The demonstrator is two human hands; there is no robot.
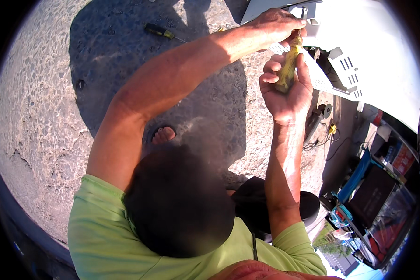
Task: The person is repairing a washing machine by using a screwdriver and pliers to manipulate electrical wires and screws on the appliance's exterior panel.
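Yellow-handled screwdriver at upper right, right up against white metal casing; shaft pointing away from body, leaning slightly right, butt end toward the wrist. Clamped at the handle by right hand: palm up, thumb on one side, fingers curled on the other. Left hand just beyond, reaching across from the left, fingers bent at the shaft; pinching it or only resting there, cannot tell. Hands close together, both at the same tool.

Next to the tool: slotted white bracket sticking out from casing, beside dark opening, inside too dim to read. Below that, thin dark cable with yellow piece, lying in a loose tangle. Farther right and lower: black flat panel amid heaped clutter, blue strip alongside, other items too jumbled to tell.

Left side: second screwdriver, black-and-yellow handle, lying on rough stony ground in shadow, near left forearm, well apart from right hand. Bare toes with dark sandal edge below the forearm. Lime-green shirt along bottom. Large dark rounded shape over lower middle, blurred, cannot tell what.
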